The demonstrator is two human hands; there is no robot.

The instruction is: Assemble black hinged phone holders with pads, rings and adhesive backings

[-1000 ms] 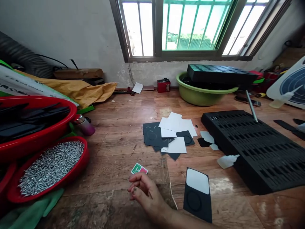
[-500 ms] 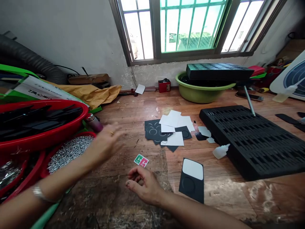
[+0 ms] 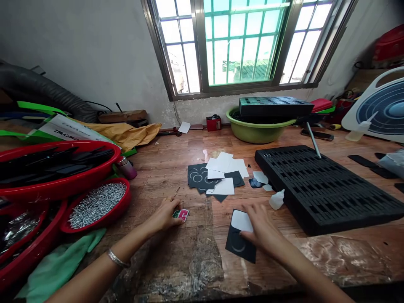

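My left hand (image 3: 164,213) rests on the wooden table, its fingers closed on a small green and red packet (image 3: 181,214). My right hand (image 3: 261,227) lies flat, fingers spread, on a black card with a white patch (image 3: 240,235) near the front edge. Behind them sits a loose pile of black and white cards (image 3: 217,176). A small white squeeze bottle (image 3: 277,199) lies just right of my right hand.
A black slotted tray (image 3: 322,187) lies at the right; another rests on a green basin (image 3: 255,128) by the window. Red basins at the left hold metal pins (image 3: 96,203) and black parts (image 3: 53,162). A green cloth (image 3: 59,263) and a fan (image 3: 378,107) are also near.
My left hand came in from the left and settled on the green and red packet. My right hand moved right from beside the packet onto the black card. The view tilted up.
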